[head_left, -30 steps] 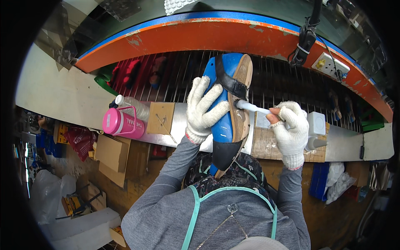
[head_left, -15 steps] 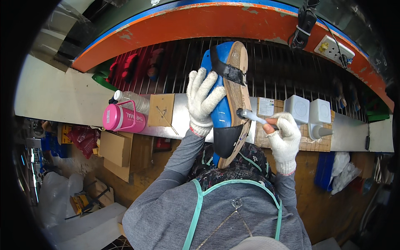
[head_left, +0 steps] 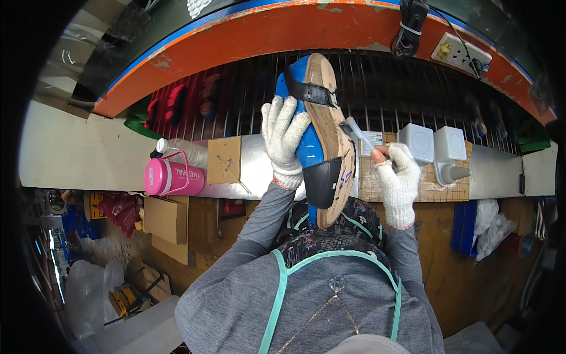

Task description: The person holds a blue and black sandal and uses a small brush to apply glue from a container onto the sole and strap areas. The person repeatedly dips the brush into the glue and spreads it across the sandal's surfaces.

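Above the middle of the metal bench [head_left: 259, 171], in front of the dark wire rack [head_left: 377, 88], the left hand [head_left: 283, 138], in a white knit glove, grips a blue shoe last [head_left: 303, 147] by its side, fingers closed around it. The last stands nearly upright, toe end up, and carries a tan sole [head_left: 333, 141], a black strap [head_left: 309, 92] near the top and a black heel piece [head_left: 321, 180] lower down. The right hand [head_left: 398, 180], also gloved, pinches the handle of a small brush [head_left: 356, 131], fingers together on it; the brush head touches the right edge of the sole. At the bench's left part lie a pink flask [head_left: 171, 177] and, just behind it, a clear plastic bottle [head_left: 183, 150]; a square of cardboard [head_left: 224, 159] lies beside them. Toward the right edge of the bench stand two white square containers [head_left: 433, 144] on a woven mat [head_left: 448, 189]. An orange curved rail [head_left: 265, 29] arches behind the rack, with a wall socket [head_left: 460, 54] at its upper right.
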A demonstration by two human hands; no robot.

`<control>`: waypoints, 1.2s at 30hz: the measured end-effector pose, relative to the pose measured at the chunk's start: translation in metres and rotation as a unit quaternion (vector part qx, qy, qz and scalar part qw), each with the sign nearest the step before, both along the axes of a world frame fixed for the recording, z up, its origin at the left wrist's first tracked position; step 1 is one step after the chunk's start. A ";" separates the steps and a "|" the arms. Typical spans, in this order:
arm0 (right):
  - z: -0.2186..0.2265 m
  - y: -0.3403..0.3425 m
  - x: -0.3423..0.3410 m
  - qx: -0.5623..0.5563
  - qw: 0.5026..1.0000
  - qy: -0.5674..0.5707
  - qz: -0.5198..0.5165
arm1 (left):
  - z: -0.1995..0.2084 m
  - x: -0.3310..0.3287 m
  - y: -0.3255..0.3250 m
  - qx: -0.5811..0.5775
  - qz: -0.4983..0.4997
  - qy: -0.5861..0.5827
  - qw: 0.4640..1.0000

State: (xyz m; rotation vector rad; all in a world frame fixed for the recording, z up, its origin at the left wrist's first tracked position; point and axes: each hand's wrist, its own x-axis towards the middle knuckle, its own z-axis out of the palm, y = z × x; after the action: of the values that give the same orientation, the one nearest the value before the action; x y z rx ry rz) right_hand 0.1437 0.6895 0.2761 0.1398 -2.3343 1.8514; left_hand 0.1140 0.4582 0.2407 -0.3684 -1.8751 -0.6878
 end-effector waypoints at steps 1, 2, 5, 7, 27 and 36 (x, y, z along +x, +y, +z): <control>0.001 0.000 0.002 0.032 0.999 -0.004 0.015 | -0.003 -0.001 0.001 0.005 0.008 0.000 1.000; 0.002 -0.001 0.007 -0.003 0.999 -0.042 0.031 | -0.006 -0.002 0.001 0.008 0.017 -0.004 1.000; 0.010 0.000 0.030 -0.086 0.985 -0.136 0.067 | -0.013 0.001 -0.001 0.014 0.048 -0.025 0.998; 0.016 0.001 0.045 -0.109 0.974 -0.180 0.079 | -0.016 0.004 -0.003 0.018 0.066 -0.048 0.997; 0.016 -0.019 0.019 0.081 0.994 0.053 0.043 | -0.016 0.011 -0.016 0.026 0.120 -0.047 0.991; 0.008 -0.012 0.036 0.080 0.993 0.040 0.075 | -0.019 0.011 -0.016 0.026 0.126 -0.078 0.989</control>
State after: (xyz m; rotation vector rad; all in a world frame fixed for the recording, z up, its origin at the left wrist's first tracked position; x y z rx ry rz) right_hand 0.1795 0.6772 0.2837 0.4112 -2.4738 1.6841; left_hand 0.1254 0.4417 0.2213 -0.0419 -2.0039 -0.6065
